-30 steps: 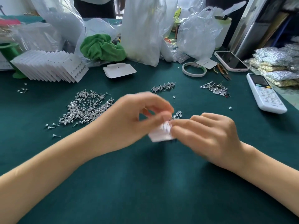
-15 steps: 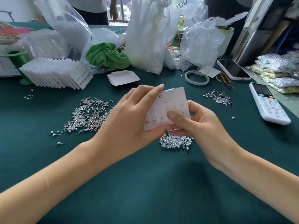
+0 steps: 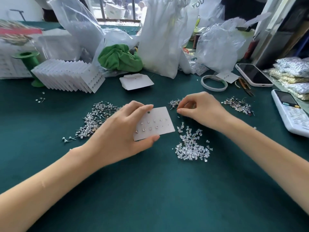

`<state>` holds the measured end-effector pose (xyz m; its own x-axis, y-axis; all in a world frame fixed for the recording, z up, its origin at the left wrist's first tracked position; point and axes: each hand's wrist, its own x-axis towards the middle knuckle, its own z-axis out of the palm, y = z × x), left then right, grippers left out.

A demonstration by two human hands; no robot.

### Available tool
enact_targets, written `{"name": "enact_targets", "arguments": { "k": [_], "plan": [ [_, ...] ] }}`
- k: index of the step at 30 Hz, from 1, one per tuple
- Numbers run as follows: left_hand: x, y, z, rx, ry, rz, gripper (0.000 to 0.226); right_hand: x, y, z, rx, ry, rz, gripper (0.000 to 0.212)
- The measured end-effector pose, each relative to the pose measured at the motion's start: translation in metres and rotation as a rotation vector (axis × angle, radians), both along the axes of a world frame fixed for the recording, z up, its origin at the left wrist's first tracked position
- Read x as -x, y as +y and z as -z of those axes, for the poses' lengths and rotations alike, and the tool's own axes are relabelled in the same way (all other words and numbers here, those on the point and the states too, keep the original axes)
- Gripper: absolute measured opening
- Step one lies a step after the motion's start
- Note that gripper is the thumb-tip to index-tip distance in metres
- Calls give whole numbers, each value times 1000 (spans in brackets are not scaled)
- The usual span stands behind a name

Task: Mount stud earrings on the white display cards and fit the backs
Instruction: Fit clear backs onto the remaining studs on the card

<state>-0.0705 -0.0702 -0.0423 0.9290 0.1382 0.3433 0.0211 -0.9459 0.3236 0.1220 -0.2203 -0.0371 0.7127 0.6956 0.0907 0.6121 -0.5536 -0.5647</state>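
While the left hand [image 3: 123, 131] pinches the card [image 3: 154, 123], nearly full of studs with a few holes bare, the right hand [image 3: 200, 109] pinches at loose studs [image 3: 174, 102].

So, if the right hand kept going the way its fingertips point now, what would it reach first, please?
The right hand points left and slightly down, fingertips curled at a small cluster of studs. Going on, it would probably meet the right edge of the white card held by the left hand; depth is uncertain.
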Motion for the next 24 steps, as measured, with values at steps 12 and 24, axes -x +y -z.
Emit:
{"name": "enact_targets", "arguments": {
  "k": [12, 24],
  "plan": [
    [-1, -1, 6, 47, 26, 70, 80, -5, 25, 6, -5, -140, 55, 7],
    [-2, 4, 11, 106, 25, 76, 79, -1, 3, 7, 1, -210, -55, 3]
  ]
}}
